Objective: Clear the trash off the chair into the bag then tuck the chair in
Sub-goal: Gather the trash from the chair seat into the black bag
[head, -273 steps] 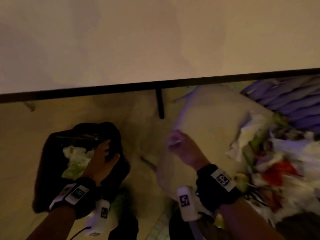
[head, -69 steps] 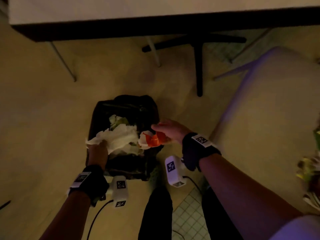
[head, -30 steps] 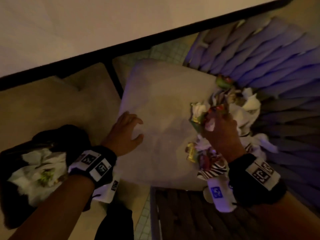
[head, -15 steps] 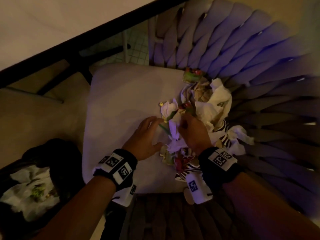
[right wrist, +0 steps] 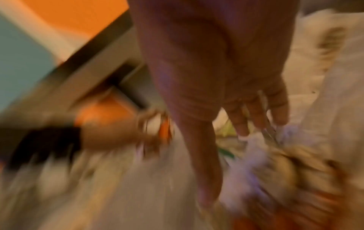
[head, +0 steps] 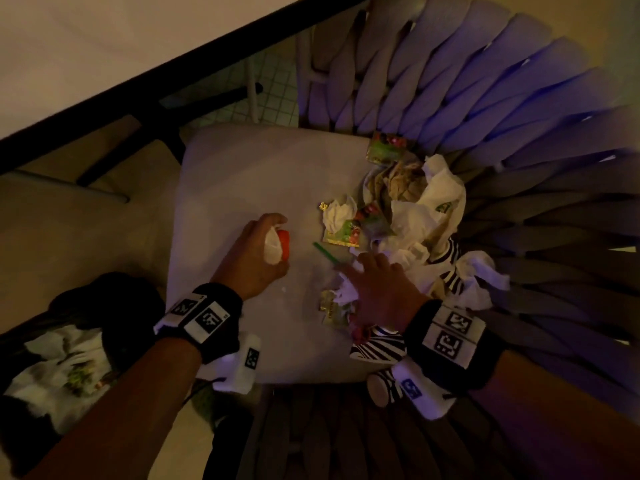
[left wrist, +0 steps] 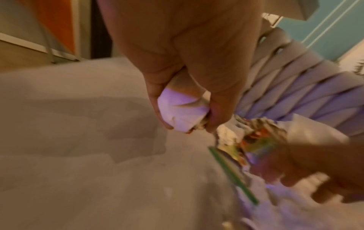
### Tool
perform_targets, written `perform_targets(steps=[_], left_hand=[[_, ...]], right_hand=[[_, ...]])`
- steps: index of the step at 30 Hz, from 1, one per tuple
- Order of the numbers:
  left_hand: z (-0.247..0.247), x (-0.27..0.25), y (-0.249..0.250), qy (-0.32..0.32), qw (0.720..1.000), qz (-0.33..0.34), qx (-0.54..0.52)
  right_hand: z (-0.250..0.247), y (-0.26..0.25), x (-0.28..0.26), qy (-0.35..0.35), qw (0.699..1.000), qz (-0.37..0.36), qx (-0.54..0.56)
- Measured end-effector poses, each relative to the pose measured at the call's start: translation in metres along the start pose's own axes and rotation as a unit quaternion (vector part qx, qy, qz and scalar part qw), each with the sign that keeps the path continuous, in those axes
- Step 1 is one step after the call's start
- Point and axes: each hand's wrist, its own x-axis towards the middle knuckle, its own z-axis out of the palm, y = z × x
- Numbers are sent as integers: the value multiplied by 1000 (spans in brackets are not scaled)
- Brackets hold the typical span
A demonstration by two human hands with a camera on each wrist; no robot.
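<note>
A heap of trash [head: 412, 223], crumpled white napkins, coloured wrappers and striped paper, covers the right side of the pale chair seat [head: 242, 174]. My left hand [head: 256, 251] curls round a crumpled white and orange wrapper [head: 275, 245] over the middle of the seat; in the left wrist view its fingers grip that white wad [left wrist: 182, 111]. My right hand [head: 375, 282] lies spread on the near edge of the heap with straight fingers, beside a green straw [head: 325, 252]. The black bag [head: 79, 344], holding white trash, stands on the floor at lower left.
A white table [head: 86, 46] with a dark edge runs across the top left, its black leg [head: 169, 133] just beyond the seat. The chair's woven back [head: 502, 109] curves round the right side. The right wrist view is blurred.
My left hand has drawn back left from the heap with the white and orange wrapper in it. My right hand has flattened onto the near part of the heap.
</note>
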Motion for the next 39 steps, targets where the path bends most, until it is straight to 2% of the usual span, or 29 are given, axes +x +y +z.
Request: perform_targets(steps=[2,3,5,9,11,15,18,21,26,30,34,39], left_hand=[[-7,-4,-10,-4,1000,-8,1],[-10,-7,-15,-4,1000,-10,1],[-14,-13,-24,-2,1000,-16,-6],[-19,-26,-35,4,1000,-27,-15],[-22,-31,-42,6,999,-26,-22],[-29,-42,-53,7,998,-41,-36],[-34,-49,-56,8,997,-54,-54],[-42,-57,-62,13,996,-56,-68],[-56,-72,-77,41,991,-61,-112],[-74,-90,-93,62,984,-65,-154],[-97,-109,-115,98,969,-99,-207],[-131,-153,-184,145,953,-122,-235]], right_hand=[[19,-9,-9,26,994,9,-103],[29,-11,-10,28,992,17,-124],[45,-14,-8,-10,987,0,-162],[42,-21,-6,12,980,-11,-200],[37,-19,-3,16,984,9,-176],[25,-13,4,-41,995,7,-89],[-4,-10,7,-88,994,-5,57],[-34,-19,13,-79,985,-25,149],[-78,-43,19,-37,969,3,245],[-93,-91,27,-30,914,12,405],[-97,-161,43,-52,889,-23,454],[-68,-285,74,-106,852,-76,506]])
